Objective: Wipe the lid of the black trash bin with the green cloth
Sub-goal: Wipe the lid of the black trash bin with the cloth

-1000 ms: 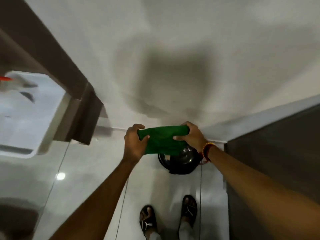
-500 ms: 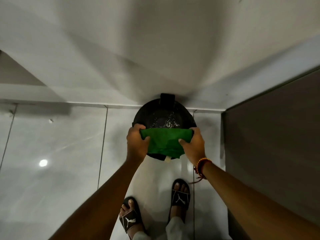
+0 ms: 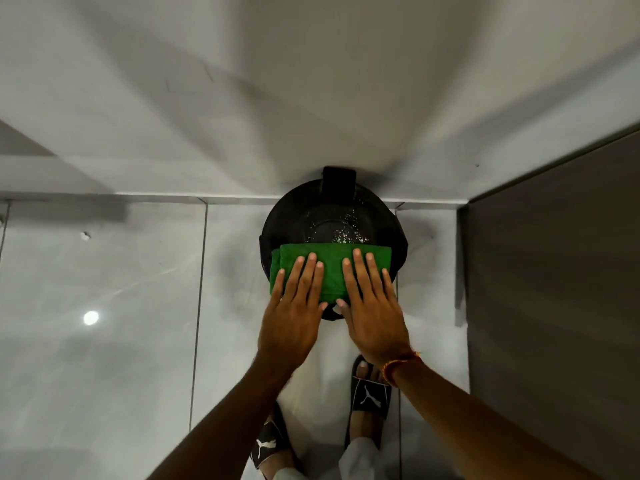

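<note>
1. green cloth [image 3: 332, 268], folded into a wide band, lies across the near half of the lid [image 3: 332, 223] of the black trash bin [image 3: 401, 244], which stands on the pale tiled floor [image 3: 104, 271] against the far wall [image 3: 311, 81], near the right-hand corner.
2. left hand [image 3: 294, 313] lies flat, fingers spread and straight, pressing the left part of the cloth; it grips nothing.
3. right hand [image 3: 372, 310] is likewise flat and open, palm down on the right part of the cloth, just beside the left hand.
4. step in hand, as i judge it: the cloth is laid and pressed, and the wiping stroke is at its start.
5. next move likely calls for pushing both palms far across the lid, keeping even pressure.
6. the bare far half looks glossy black, with pale specks [image 3: 346, 233] right of centre, unwiped.
</note>
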A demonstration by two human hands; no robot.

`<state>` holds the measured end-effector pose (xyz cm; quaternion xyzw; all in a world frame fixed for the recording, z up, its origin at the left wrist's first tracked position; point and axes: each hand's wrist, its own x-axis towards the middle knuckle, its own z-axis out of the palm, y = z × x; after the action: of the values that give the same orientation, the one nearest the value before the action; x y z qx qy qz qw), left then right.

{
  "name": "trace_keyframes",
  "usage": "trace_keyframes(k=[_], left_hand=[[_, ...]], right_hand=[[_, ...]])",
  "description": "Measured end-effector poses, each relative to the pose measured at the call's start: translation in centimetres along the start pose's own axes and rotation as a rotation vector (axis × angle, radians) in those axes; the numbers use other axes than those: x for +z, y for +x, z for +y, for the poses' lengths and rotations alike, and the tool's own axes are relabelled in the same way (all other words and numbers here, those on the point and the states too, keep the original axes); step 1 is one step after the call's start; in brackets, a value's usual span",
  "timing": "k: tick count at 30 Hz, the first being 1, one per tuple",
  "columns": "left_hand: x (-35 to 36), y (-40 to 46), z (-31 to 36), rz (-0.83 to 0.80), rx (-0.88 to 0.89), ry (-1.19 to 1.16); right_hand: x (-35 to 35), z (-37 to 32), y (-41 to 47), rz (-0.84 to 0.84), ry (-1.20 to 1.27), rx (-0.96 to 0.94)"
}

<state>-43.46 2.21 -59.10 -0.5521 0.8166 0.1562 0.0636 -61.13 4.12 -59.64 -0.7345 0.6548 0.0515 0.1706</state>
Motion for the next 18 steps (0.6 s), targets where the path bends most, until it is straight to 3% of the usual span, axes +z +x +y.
trace_keyframes(k=[18], left_hand=[[-2.3,9.2,-1.7,-0.014,0.053,-0.061]], right_hand=[[-2.4,3.3,8.0,0.045,0.048,0.015]])
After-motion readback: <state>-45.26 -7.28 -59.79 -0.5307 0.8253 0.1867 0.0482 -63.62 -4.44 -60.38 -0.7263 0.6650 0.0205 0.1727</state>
